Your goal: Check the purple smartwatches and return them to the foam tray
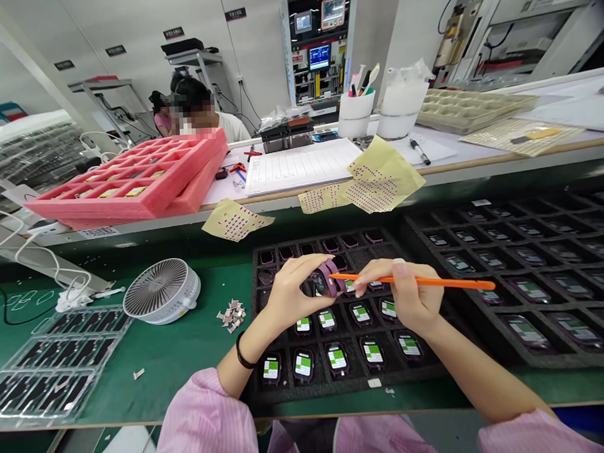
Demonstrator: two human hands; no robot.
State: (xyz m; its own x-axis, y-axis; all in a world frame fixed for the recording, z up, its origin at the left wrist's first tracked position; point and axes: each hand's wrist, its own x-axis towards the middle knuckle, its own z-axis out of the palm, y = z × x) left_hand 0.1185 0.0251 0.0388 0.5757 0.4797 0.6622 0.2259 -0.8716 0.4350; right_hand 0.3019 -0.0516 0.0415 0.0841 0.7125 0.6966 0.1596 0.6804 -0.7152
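Between its thumb and fingers, my left hand grips a purple watch case, tilted on edge above a black foam tray. My right hand pinches a thin orange stick; its pointed left end meets the side of the watch case. Below both hands, watch units with lit green and white screens sit in the tray's pockets. Farther back in the same tray are dark purple-rimmed units. Part of the tray is hidden behind my hands.
A second foam tray of watch units lies at right. On the green mat are a small white fan, a pile of small pieces and clear plastic trays. Pink foam trays and papers occupy the shelf; a person sits behind.
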